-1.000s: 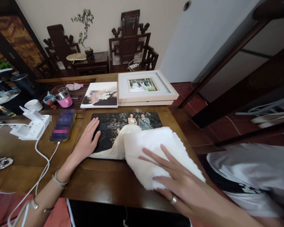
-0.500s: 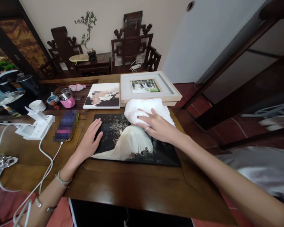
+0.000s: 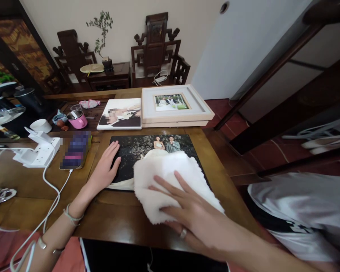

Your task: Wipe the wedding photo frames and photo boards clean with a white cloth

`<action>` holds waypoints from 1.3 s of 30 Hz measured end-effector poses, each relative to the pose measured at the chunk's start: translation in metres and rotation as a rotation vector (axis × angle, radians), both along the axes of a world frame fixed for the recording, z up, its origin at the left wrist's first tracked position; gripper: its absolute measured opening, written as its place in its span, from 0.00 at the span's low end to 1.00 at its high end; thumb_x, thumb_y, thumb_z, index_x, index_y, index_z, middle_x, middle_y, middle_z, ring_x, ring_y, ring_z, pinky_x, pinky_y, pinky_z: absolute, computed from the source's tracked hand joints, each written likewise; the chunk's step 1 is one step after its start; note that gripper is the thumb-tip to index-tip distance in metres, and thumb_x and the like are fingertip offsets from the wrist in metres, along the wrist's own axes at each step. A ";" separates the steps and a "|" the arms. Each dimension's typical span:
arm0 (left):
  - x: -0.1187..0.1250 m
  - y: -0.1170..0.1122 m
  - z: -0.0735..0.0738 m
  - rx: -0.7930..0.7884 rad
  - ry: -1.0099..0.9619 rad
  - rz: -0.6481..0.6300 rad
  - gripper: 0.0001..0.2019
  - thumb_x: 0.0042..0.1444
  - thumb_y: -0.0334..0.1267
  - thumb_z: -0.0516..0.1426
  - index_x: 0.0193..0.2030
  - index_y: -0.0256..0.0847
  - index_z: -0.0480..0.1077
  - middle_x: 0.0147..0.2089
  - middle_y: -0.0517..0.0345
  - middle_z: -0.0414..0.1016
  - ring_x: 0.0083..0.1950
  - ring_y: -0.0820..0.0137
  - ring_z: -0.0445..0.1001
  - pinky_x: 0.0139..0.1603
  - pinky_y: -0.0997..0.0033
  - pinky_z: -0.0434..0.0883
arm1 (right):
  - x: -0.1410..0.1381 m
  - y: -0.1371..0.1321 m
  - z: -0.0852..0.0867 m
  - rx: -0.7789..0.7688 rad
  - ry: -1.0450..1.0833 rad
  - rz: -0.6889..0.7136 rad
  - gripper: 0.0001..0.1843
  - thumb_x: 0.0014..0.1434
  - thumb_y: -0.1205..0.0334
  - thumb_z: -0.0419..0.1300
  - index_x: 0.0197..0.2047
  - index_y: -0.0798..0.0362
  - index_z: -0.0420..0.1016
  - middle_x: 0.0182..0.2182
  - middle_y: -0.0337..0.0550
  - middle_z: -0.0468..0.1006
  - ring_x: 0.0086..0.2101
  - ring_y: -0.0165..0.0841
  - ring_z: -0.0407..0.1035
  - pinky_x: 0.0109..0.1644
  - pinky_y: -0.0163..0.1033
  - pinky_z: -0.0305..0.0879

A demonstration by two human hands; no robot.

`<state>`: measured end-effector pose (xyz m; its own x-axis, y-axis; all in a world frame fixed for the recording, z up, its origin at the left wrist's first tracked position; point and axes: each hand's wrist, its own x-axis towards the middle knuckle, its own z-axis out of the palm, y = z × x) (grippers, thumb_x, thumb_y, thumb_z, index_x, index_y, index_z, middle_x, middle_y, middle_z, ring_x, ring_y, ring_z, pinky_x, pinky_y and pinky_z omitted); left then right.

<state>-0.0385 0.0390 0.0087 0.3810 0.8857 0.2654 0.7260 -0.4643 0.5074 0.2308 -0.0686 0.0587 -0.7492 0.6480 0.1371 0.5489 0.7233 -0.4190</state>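
Note:
A dark photo panel [image 3: 124, 160], showing two people in wedding clothes, lies flat on the wooden table. My left hand [image 3: 107, 166] rests on its left edge, fingers stretched out and nothing in them. Over the panel's lower right part spreads a fluffy white cloth [image 3: 150, 181], which hangs past the near edge of the panel. My right hand [image 3: 195, 215] presses on this cloth and grips its near side, with a ring on one finger. The panel's lower right corner is hidden under the cloth and hand.
Behind the panel lie a white-edged photo print [image 3: 121, 119] and a pale framed picture [image 3: 172, 117] on another frame. To the left are a phone [image 3: 76, 151] on a charging cable, a white power strip [image 3: 45, 151] and a pink mug [image 3: 78, 120]. Dark wooden chairs [image 3: 155, 45] stand beyond.
My right hand has drawn the white cloth from the panel's top right toward me, uncovering the two pictured people. My left hand stays on the left edge. The view has shifted slightly.

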 end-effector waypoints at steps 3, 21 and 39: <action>-0.001 0.000 0.001 -0.011 0.006 0.003 0.24 0.66 0.44 0.45 0.66 0.37 0.55 0.70 0.46 0.53 0.72 0.63 0.48 0.70 0.52 0.49 | 0.005 0.033 -0.006 0.062 -0.015 -0.013 0.16 0.60 0.72 0.49 0.46 0.53 0.74 0.60 0.51 0.66 0.64 0.44 0.47 0.64 0.67 0.42; 0.002 -0.002 0.002 -0.011 -0.030 0.011 0.24 0.66 0.44 0.45 0.66 0.39 0.56 0.70 0.47 0.54 0.72 0.63 0.48 0.70 0.51 0.50 | 0.004 0.029 -0.017 0.161 0.040 -0.121 0.14 0.60 0.72 0.49 0.42 0.55 0.74 0.59 0.58 0.66 0.64 0.48 0.47 0.63 0.71 0.42; 0.000 -0.001 0.002 -0.021 -0.023 -0.008 0.24 0.66 0.45 0.44 0.66 0.41 0.55 0.70 0.49 0.53 0.72 0.63 0.48 0.70 0.51 0.50 | -0.001 0.126 -0.019 0.183 -0.016 -0.250 0.18 0.67 0.61 0.45 0.51 0.58 0.70 0.54 0.61 0.72 0.63 0.51 0.51 0.60 0.72 0.45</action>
<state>-0.0386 0.0379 0.0107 0.3816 0.8883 0.2557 0.7103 -0.4588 0.5338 0.2302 0.0575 0.0401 -0.5726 0.7784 0.2574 0.7250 0.6273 -0.2843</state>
